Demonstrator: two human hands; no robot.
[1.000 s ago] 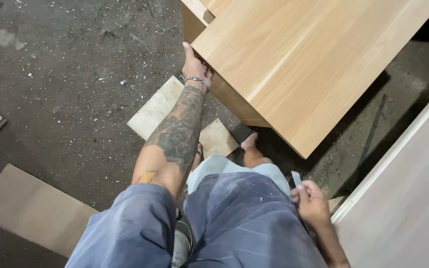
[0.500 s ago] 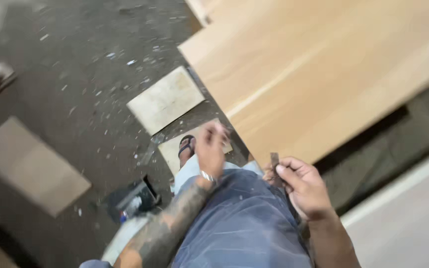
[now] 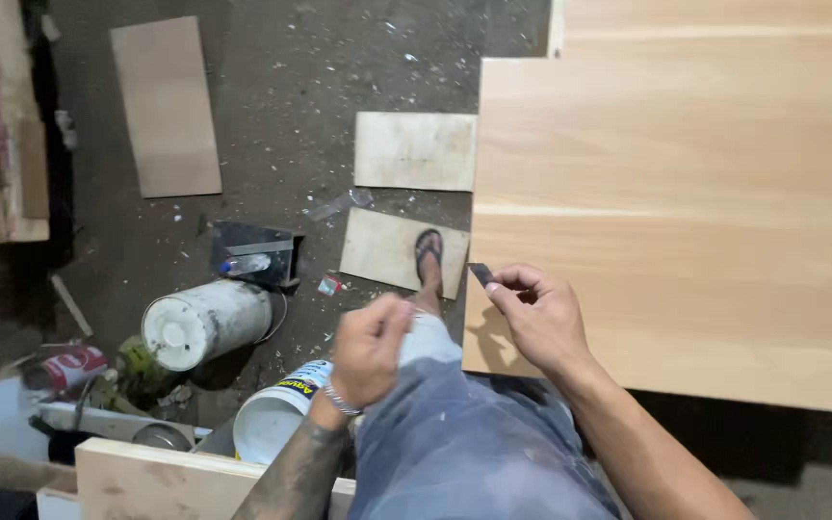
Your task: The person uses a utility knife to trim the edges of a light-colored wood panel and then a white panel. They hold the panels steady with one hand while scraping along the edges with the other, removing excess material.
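**Site check: small dark piece held at the edge of the light wood panel**

Landmark for all positions: the large light wood panel (image 3: 676, 212), which fills the upper right of the head view and lies flat, grain running across.

Step in hand. By my judgement the work is at a pause beside the panel's near left corner, with a small item readied in the fingers and not yet put to the wood. Any move from here would call for a steady pinch on that item and careful placing against the panel's edge, since the piece is thin and the corner is close to the knee.

Right hand (image 3: 541, 323): over the panel's near left corner, fingers drawn together in a pinch on a small dark flat piece (image 3: 481, 273), which sticks up and out past the panel's left edge. What the piece is cannot be told at this size.

Left hand (image 3: 370, 349): just left of the panel's corner, over the thigh, curled into a loose fist. Whether it holds anything cannot be told. A bracelet sits on the wrist.

Surroundings. A sandalled foot (image 3: 429, 256) rests on a pale offcut board (image 3: 387, 250) touching the panel's left edge; a second offcut (image 3: 414, 149) lies beyond it. Further left of the panel stand a white bucket on its side (image 3: 206, 323) and a white tub (image 3: 276, 414), well apart from a brown board (image 3: 166, 106) on the littered floor.
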